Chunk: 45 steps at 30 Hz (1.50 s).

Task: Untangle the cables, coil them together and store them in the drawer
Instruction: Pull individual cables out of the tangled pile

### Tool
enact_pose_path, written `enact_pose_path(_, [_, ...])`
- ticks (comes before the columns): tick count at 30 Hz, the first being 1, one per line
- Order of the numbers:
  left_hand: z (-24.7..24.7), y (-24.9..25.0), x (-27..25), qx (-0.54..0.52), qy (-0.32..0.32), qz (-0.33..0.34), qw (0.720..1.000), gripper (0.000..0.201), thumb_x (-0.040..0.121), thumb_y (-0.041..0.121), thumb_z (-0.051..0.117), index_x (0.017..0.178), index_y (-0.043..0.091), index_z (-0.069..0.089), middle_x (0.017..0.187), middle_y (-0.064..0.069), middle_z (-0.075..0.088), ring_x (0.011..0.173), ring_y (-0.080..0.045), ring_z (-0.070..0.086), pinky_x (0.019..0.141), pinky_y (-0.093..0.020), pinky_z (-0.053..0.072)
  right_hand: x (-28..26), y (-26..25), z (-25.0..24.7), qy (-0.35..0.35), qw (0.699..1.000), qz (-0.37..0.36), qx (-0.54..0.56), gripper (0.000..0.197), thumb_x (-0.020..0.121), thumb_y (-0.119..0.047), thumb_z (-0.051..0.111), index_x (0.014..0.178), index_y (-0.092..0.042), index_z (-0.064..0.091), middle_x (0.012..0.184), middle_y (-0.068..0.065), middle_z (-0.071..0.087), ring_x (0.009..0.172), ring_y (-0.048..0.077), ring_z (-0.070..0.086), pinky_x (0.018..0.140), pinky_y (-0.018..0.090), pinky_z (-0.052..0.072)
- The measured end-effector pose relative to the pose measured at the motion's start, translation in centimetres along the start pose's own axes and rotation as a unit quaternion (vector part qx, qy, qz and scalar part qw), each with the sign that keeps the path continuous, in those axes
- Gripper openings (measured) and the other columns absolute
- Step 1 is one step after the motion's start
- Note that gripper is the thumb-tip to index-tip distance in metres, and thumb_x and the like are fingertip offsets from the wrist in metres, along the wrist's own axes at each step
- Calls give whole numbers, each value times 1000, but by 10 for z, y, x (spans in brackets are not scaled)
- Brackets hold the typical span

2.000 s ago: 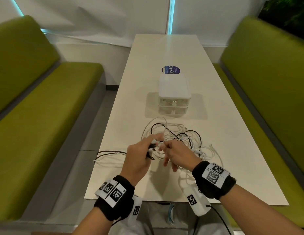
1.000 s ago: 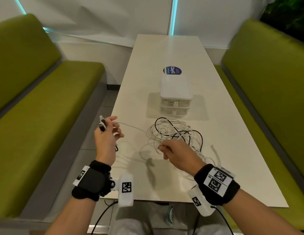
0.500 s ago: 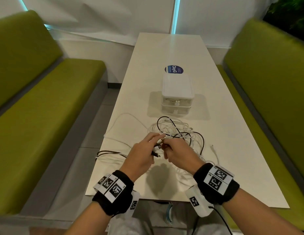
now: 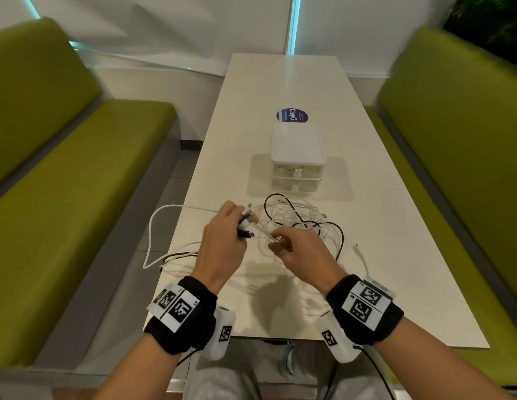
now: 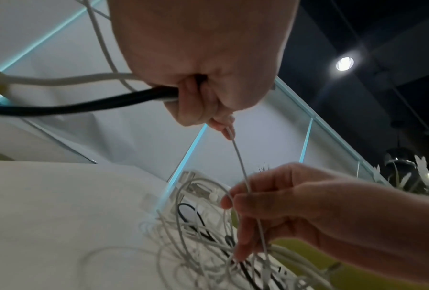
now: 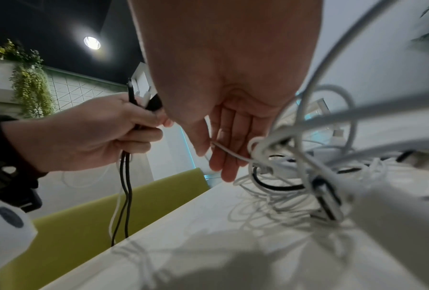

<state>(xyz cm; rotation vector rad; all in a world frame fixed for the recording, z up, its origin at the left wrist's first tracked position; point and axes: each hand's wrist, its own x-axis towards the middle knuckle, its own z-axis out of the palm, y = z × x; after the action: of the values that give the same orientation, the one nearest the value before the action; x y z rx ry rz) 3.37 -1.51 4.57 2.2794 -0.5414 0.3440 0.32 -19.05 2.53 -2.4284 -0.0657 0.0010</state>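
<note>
A tangle of white and black cables (image 4: 303,226) lies on the white table (image 4: 396,255) in front of the small white drawer unit (image 4: 297,160). My left hand (image 4: 222,243) grips a bundle of cable ends (image 4: 247,225), black and white, with black strands (image 6: 124,188) hanging below it. A thin white cable (image 5: 240,162) runs taut from that hand to my right hand (image 4: 297,249), which pinches it between thumb and fingers just left of the tangle (image 6: 295,166). Both drawers look closed.
Loops of white cable (image 4: 153,235) and black cable hang over the table's left edge. A round blue sticker (image 4: 291,115) lies behind the drawer unit. Green benches (image 4: 64,183) flank the table on both sides.
Over two seconds my left hand swung out left drawing cable from the tangle, then came back beside the right hand. The pulled white cable now loops off the table's left edge.
</note>
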Motion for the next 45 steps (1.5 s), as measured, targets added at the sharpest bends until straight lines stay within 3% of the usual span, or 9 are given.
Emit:
enact_pose_path(6, [-18, 10, 3, -165, 101, 7, 981, 39, 97, -3, 49, 85, 33, 58, 93, -3, 63, 83, -9, 59, 72, -19, 45, 4, -1, -1, 26, 999, -18, -17, 23, 93, -24, 62, 115, -19, 67, 76, -11, 61, 69, 2, 51, 67, 14, 35])
enact_pose_path(11, [-7, -16, 5, -272, 176, -160, 932, 27, 102, 25, 49, 82, 34, 65, 88, 12, 65, 58, -14, 40, 57, -30, 33, -2, -1, -3, 16, 1000, -22, -4, 25, 95, -23, 60, 119, -18, 66, 81, -7, 66, 77, 9, 58, 77, 21, 43])
enact_pose_path(15, [0, -40, 4, -203, 66, -271, 939, 25, 102, 15, 47, 91, 23, 69, 100, 6, 66, 95, -27, 59, 80, -35, 45, -6, 4, 1, -12, 999, -34, -22, 18, 97, -21, 56, 107, -19, 71, 88, -4, 74, 84, 14, 67, 79, 29, 50])
enact_pose_path(22, [-4, -20, 6, -73, 70, -67, 993, 53, 87, -16, 44, 123, 20, 61, 126, 15, 57, 104, -5, 59, 88, -21, 48, 2, -4, -4, 1, 1000, -26, 13, 18, 96, -15, 55, 89, -14, 71, 75, -6, 70, 75, 14, 64, 74, 31, 51])
enact_pose_path(27, [16, -8, 2, -40, -58, 39, 997, 65, 81, -17, 48, 131, 23, 59, 134, 17, 53, 113, -6, 58, 97, -28, 49, 7, -9, -6, 12, 999, -25, 21, 22, 93, -5, 54, 94, -16, 73, 62, -22, 54, 64, -3, 55, 64, 12, 40])
enact_pose_path(33, [33, -3, -9, 133, -174, -12, 976, 34, 87, -2, 46, 115, 16, 53, 110, 1, 50, 81, -36, 58, 63, -37, 38, -1, -5, -1, 13, 999, -37, 14, 19, 91, -9, 53, 85, -16, 69, 70, -2, 68, 69, 18, 60, 69, 34, 47])
enact_pose_path(38, [27, 1, -8, 142, -113, 3, 983, 30, 79, -5, 50, 100, 15, 56, 98, 1, 54, 72, -37, 55, 56, -38, 36, -2, -5, 0, 22, 999, -29, 9, 17, 91, -12, 56, 76, -15, 62, 66, -1, 64, 65, 18, 55, 63, 32, 43])
enact_pose_path(42, [19, 0, -3, 59, -51, 10, 997, 36, 75, -10, 48, 96, 16, 60, 94, 6, 62, 78, -28, 62, 63, -44, 50, 0, -6, -1, 28, 999, -25, 18, 17, 91, -9, 60, 76, -17, 62, 64, -18, 53, 63, -3, 51, 61, 10, 37])
enact_pose_path(45, [11, 5, 1, -45, 38, -33, 998, 31, 82, -13, 45, 87, 14, 60, 88, 8, 66, 79, -12, 60, 70, -25, 49, 4, -8, -3, 17, 998, 1, 66, 11, 89, -7, 61, 88, -14, 69, 77, -16, 62, 68, -4, 55, 64, 7, 39])
